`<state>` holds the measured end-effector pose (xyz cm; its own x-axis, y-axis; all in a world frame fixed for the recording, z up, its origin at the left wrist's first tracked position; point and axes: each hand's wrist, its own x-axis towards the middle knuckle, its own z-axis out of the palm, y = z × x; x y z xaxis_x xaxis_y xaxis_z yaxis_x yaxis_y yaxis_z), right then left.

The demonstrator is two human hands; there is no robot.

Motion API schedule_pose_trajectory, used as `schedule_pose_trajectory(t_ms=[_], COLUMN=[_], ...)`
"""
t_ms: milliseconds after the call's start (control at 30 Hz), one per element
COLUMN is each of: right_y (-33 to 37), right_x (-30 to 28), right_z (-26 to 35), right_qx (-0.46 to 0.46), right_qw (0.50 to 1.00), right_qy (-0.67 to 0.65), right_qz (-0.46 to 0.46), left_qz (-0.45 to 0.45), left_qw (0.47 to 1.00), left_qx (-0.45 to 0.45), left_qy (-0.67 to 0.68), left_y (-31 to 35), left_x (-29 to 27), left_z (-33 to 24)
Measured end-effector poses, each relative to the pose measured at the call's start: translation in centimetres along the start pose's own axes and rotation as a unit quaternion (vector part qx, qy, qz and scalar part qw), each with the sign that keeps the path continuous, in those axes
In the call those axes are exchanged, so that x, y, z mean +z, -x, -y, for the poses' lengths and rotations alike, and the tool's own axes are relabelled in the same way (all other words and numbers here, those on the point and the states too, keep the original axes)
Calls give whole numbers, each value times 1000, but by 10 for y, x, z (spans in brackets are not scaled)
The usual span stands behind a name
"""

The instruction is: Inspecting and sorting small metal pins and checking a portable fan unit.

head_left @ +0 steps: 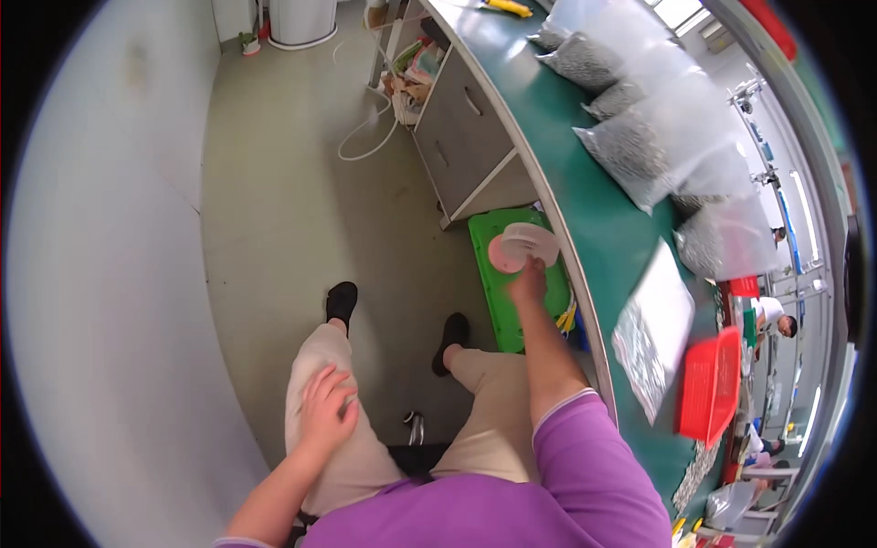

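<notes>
My right hand (pixel 528 281) reaches down beside the bench, its fingers closed on the rim of a round, translucent plastic tub (pixel 532 239). The tub is just above a green plastic lid or crate top (pixel 493 297) that lies low by the bench. Partly behind the tub is a pink round piece (pixel 503 255); whether the two touch, I cannot tell. My left hand (pixel 330 408) lies flat on my left thigh with its fingers stretched out and nothing in it.
Several clear bags of small grey metal parts (pixel 630 146) line the green bench top (pixel 585 196). A white-and-silver flat bag (pixel 656 320) and a red basket (pixel 708 384) lie nearer. Under the bench stands a grey cabinet (pixel 464 128). Another person (pixel 776 315) sits far right.
</notes>
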<state>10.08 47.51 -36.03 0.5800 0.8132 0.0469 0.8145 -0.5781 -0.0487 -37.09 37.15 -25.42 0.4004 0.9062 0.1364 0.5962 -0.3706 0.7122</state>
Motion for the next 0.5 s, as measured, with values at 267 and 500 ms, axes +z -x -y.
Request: schedule_pose_trajectory(t_ms=[267,500], right_y=[-108,-146], right_x=[67,37], right_z=[-45,-40], right_qx=[-11,-51], right_qw=[994,966], right_qy=[28,249], right_qz=[-101,47], left_qz=[53,56], left_qw=[997,995], left_qx=[-45,-31], left_qy=[31,73], left_y=[-25,-48], left_x=[-15,-7], left_z=[14,4])
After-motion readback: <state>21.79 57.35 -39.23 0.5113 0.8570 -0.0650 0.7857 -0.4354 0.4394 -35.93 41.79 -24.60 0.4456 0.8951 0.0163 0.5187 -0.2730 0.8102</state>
